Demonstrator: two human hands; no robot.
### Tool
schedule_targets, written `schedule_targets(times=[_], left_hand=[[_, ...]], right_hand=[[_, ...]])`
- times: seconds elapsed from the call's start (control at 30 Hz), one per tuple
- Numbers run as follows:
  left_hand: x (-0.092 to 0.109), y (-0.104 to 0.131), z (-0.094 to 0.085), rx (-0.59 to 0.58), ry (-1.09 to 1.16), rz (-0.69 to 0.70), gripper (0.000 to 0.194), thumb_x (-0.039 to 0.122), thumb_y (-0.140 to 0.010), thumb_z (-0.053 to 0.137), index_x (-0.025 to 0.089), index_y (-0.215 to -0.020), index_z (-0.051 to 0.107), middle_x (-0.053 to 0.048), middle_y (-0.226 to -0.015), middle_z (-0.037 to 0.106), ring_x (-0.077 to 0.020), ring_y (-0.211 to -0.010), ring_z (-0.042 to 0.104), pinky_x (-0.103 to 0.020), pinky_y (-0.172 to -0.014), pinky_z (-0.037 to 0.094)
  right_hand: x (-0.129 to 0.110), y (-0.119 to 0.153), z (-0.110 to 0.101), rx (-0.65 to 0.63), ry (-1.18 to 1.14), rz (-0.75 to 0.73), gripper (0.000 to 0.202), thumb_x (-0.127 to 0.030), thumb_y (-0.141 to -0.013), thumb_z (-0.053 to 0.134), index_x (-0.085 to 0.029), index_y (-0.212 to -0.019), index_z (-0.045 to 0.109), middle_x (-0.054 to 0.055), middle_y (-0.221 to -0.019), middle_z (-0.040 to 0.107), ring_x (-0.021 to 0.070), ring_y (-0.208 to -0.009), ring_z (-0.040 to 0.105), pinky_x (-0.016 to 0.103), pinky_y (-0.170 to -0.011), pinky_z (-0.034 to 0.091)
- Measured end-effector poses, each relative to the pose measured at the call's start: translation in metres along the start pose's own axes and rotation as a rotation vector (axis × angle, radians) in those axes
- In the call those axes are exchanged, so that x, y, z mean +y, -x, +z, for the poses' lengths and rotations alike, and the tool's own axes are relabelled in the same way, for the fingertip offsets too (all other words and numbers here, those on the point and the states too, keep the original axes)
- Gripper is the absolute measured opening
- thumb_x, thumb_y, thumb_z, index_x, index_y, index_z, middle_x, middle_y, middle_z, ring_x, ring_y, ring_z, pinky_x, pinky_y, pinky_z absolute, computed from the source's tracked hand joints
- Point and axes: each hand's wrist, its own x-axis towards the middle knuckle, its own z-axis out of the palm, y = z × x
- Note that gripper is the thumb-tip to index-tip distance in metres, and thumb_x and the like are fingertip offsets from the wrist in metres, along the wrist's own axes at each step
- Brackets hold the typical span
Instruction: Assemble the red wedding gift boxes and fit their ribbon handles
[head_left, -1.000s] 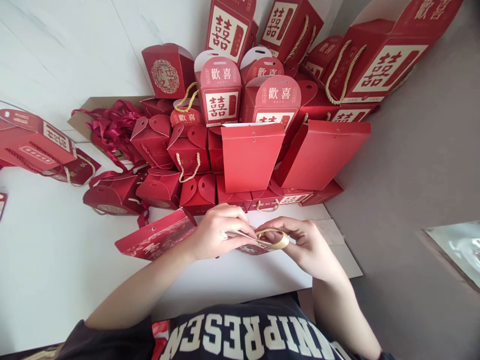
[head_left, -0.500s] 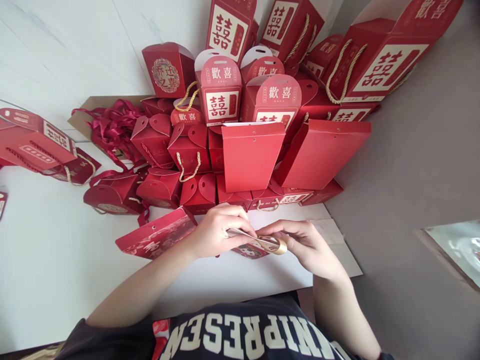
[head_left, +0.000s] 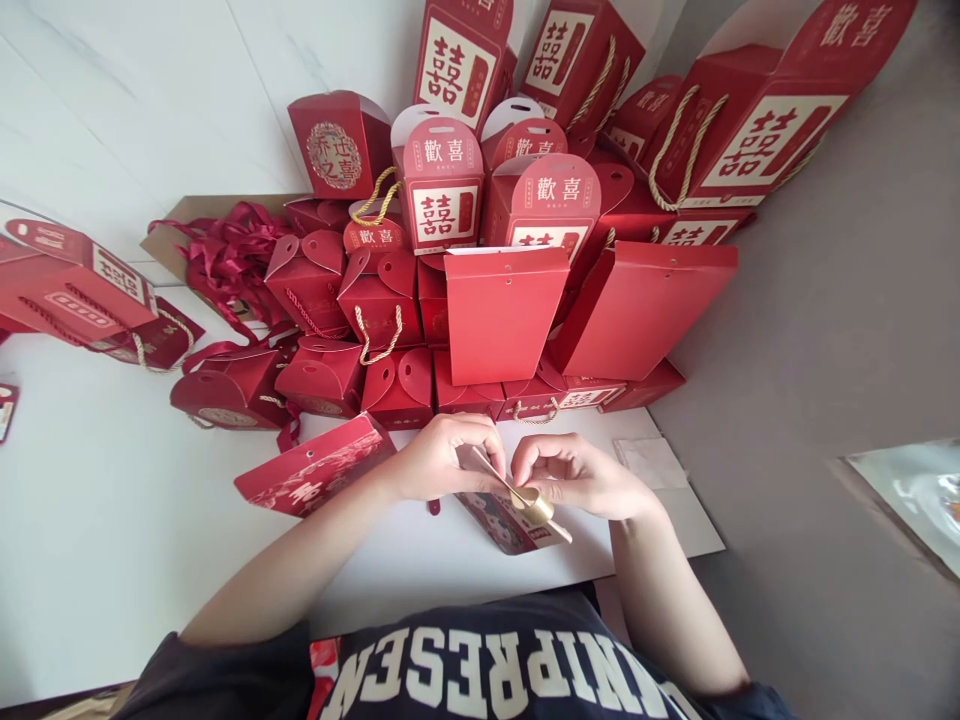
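A person's left hand pinches a flat, picture-printed dark-red cardboard piece by its upper edge, over a white tabletop. The right hand's thumb and bent fingers meet a curled, shiny gold strip at that edge; whether they pinch it cannot be told. Stacked red cardboard gift boxes stand just beyond.

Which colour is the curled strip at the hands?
The curled strip is gold, clearest in the head view.

Gold ribbon, curled in 1 loop at the pale edge of a tilted, printed red card.
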Motion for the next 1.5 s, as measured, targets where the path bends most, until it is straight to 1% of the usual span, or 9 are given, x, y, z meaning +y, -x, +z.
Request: schedule_targets(times=[0.2, 0.3, 0.37, 0.57, 0.83, 1.0, 1.3, 1.43, 1.5], left_hand=[[-0.005, -0.001, 0.007, 0.358, -0.155, 0.093, 0.061, 0.036, -0.059, 0.093, 0.018, -0.110, 0.065, -0.013, -0.114, 0.063, -0.0251, -0.107, 0.062, -0.037, -0.092, 0.053], [-0.006, 0.001, 0.017, 0.456, -0.180, 0.055, 0.032, 0.029, -0.074, 0.084, 0.018, -0.100, 0.070, -0.009, -0.102, 0.069, -0.0207, -0.097, 0.067, -0.032, -0.088, 0.054], [-0.005, 0.004, 0.024, 0.461, -0.150, 0.022, 0.011, 0.025, -0.086, 0.073, 0.017, -0.093, 0.073, -0.008, -0.096, 0.073, -0.0190, -0.094, 0.069, -0.030, -0.087, 0.054], [0.014, 0.006, 0.029, 0.300, -0.129, -0.159, 0.020, 0.027, -0.095, 0.057, 0.013, -0.097, 0.071, -0.007, -0.091, 0.073, -0.0179, -0.083, 0.069, -0.025, -0.074, 0.052], [0.024, 0.006, 0.022, 0.380, -0.281, -0.251, 0.020, 0.022, -0.092, 0.059, 0.012, -0.078, 0.070, -0.002, -0.070, 0.071, -0.0139, -0.065, 0.065, -0.019, -0.059, 0.048], [0.016, 0.006, 0.016, 0.320, -0.378, -0.149, 0.015, 0.023, -0.091, 0.062, 0.015, -0.087, 0.074, -0.004, -0.078, 0.073, -0.0139, -0.069, 0.066, -0.021, -0.065, 0.050], [0.005, 0.004, 0.014, 0.319, -0.401, -0.020, 0.014, 0.019, -0.090, 0.060, 0.015, -0.079, 0.068, -0.001, -0.071, 0.065, -0.0106, -0.064, 0.059, -0.021, -0.063, 0.046], [0.003, 0.004, 0.015, 0.356, -0.439, 0.009, 0.024, 0.020, -0.091, 0.059, 0.015, -0.068, 0.063, 0.000, -0.064, 0.061, -0.0100, -0.058, 0.054, -0.021, -0.059, 0.044], [0.002, 0.004, 0.017, 0.381, -0.466, 0.016, 0.026, 0.021, -0.092, 0.059, 0.015, -0.067, 0.062, -0.001, -0.062, 0.061, -0.0104, -0.057, 0.054, -0.022, -0.058, 0.044]], right_hand=[[0.011, 0.002, 0.002, 0.101, -0.072, -0.008, 0.021, -0.035, -0.085, 0.076, -0.017, -0.086, 0.066, 0.001, -0.076, 0.065, 0.0123, -0.064, 0.060, 0.026, -0.061, 0.050], [0.015, 0.003, 0.007, 0.381, 0.105, -0.177, 0.013, -0.031, -0.089, 0.072, -0.020, -0.087, 0.067, 0.001, -0.077, 0.066, 0.0132, -0.069, 0.061, 0.027, -0.067, 0.051], [0.018, 0.001, 0.012, 0.565, 0.329, -0.304, 0.006, -0.026, -0.091, 0.070, -0.021, -0.088, 0.068, 0.002, -0.080, 0.067, 0.0143, -0.073, 0.062, 0.028, -0.070, 0.050], [0.027, -0.008, 0.028, 0.843, 0.820, -0.539, 0.008, -0.014, -0.092, 0.064, -0.023, -0.092, 0.065, 0.003, -0.084, 0.068, 0.0163, -0.073, 0.061, 0.030, -0.068, 0.050], [0.018, -0.005, 0.045, 0.772, 0.889, -0.475, 0.014, -0.015, -0.096, 0.056, -0.024, -0.101, 0.065, 0.005, -0.090, 0.070, 0.0193, -0.079, 0.063, 0.033, -0.073, 0.051], [0.002, -0.012, 0.040, 0.901, 1.040, -0.485, 0.014, -0.027, -0.091, 0.067, -0.022, -0.103, 0.066, 0.009, -0.103, 0.067, 0.0253, -0.096, 0.061, 0.042, -0.087, 0.046], [0.012, -0.025, 0.037, 0.800, 0.519, -0.324, 0.016, -0.035, -0.096, 0.059, -0.022, -0.090, 0.065, 0.005, -0.095, 0.069, 0.0197, -0.086, 0.066, 0.030, -0.069, 0.051], [0.027, -0.018, 0.040, 1.086, 0.957, -0.567, 0.007, -0.024, -0.092, 0.062, -0.025, -0.098, 0.065, 0.007, -0.102, 0.066, 0.0232, -0.093, 0.063, 0.041, -0.086, 0.048], [0.032, -0.014, 0.041, 1.104, 1.250, -0.639, 0.014, -0.020, -0.087, 0.068, -0.027, -0.098, 0.064, 0.005, -0.096, 0.068, 0.0228, -0.088, 0.063, 0.048, -0.096, 0.042]])
